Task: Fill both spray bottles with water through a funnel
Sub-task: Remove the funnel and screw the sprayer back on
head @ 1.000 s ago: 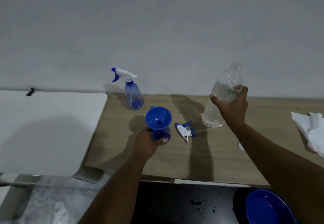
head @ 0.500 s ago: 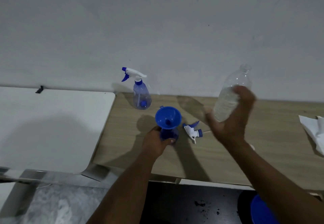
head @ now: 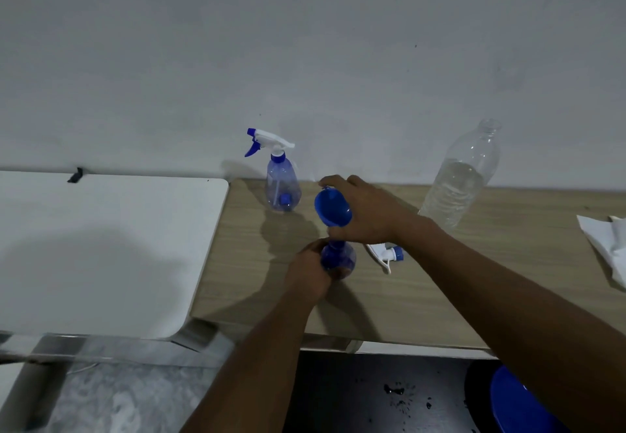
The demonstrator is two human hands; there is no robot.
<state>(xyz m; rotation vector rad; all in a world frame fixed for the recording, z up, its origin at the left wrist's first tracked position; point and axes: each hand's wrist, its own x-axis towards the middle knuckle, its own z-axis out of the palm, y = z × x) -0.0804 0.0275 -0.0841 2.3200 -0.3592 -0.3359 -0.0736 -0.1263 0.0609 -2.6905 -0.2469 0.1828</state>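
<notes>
On the wooden table (head: 440, 297) my left hand (head: 308, 271) grips an uncapped blue spray bottle (head: 338, 258). A blue funnel (head: 332, 207) sits in its neck, tilted to the left, and my right hand (head: 367, 211) holds its rim. The bottle's trigger head (head: 386, 253) lies on the table just to the right. A second spray bottle (head: 281, 178), with its white and blue trigger head screwed on, stands by the wall. A clear water bottle (head: 460, 178), uncapped and about two-thirds full, stands free at the back right.
A white table (head: 101, 249) adjoins on the left. A crumpled white cloth (head: 606, 243) lies at the right edge. A blue basin (head: 521, 405) sits on the dark floor below, at the lower right.
My right hand set the water bottle down at the back right, let it go and moved left onto the funnel. My left hand stayed on the uncapped spray bottle.
</notes>
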